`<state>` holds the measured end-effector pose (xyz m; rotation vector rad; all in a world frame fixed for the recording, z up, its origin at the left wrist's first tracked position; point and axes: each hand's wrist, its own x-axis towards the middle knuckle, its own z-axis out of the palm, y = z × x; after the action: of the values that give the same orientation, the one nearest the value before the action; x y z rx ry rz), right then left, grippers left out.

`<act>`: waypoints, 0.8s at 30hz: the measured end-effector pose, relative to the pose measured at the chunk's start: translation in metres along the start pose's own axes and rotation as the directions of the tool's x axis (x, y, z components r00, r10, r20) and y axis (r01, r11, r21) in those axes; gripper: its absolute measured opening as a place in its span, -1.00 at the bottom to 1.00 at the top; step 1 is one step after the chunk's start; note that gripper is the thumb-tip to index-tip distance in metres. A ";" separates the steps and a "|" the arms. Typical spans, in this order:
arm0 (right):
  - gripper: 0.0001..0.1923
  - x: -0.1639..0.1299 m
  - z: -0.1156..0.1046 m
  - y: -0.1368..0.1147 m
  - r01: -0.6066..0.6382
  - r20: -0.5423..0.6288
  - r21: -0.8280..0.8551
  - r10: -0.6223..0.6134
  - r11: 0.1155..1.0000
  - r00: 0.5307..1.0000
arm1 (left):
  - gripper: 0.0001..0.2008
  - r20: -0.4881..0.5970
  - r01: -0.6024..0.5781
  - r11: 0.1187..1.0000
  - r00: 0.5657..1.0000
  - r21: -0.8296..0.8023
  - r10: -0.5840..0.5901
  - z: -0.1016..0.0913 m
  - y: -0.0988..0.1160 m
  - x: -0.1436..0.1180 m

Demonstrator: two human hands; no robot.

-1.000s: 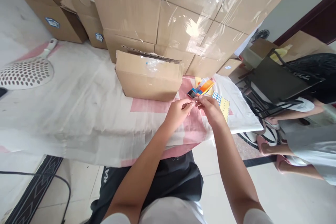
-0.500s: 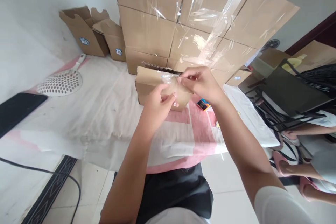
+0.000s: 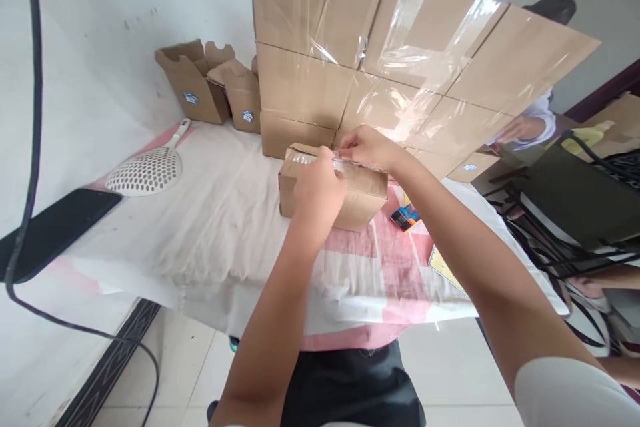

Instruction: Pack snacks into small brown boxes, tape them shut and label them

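1. Location: The cardboard box (image 3: 364, 195) stands on the cloth-covered table (image 3: 215, 220), in front of the wrapped stack of boxes (image 3: 306, 88).
2. Long axis: The box runs left to right across the person's front, roughly parallel to the table's near edge. Its broad side faces the person.
3. Tape: A strip of clear tape (image 3: 351, 165) shows at the top of the box, between and below the fingers. It runs broadly along the long axis.
4. Left hand: The left hand (image 3: 320, 192) overlaps the left-centre of the broad side, fingers curled at the upper edge. Whether it pinches the tape or only presses on it cannot be told.
5. Right hand: The right hand (image 3: 369, 147) reaches in from the right over the top, fingers bent. A firm grip on the tape cannot be confirmed.
6. Governing relation: The box lies directly under both hands. Their fingertips are near each other about mid-length. The left hand is nearer the left end; the right forearm crosses above the right end.
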<state>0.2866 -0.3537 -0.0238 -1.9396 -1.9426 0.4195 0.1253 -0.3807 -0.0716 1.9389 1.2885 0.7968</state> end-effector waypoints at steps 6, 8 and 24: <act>-0.78 0.015 0.018 0.014 -0.167 -0.071 -0.135 0.159 0.977 0.985 | -0.51 0.029 -0.081 0.893 0.997 0.442 0.076 0.023 -0.015 -0.030; -0.72 0.023 0.017 0.021 -0.258 -0.276 -0.175 0.205 0.950 0.939 | -0.48 0.006 -0.112 0.892 0.993 0.439 0.121 0.031 -0.030 -0.038; -0.10 -0.297 0.069 0.207 -0.914 -0.542 0.230 0.824 0.335 0.165 | -0.68 0.126 -0.600 0.795 0.798 0.089 0.589 0.109 -0.055 -0.095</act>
<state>0.4372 -0.6446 -0.1930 -2.7092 -0.2407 -0.1154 0.1505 -0.4752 -0.1915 2.4998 0.6649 0.9207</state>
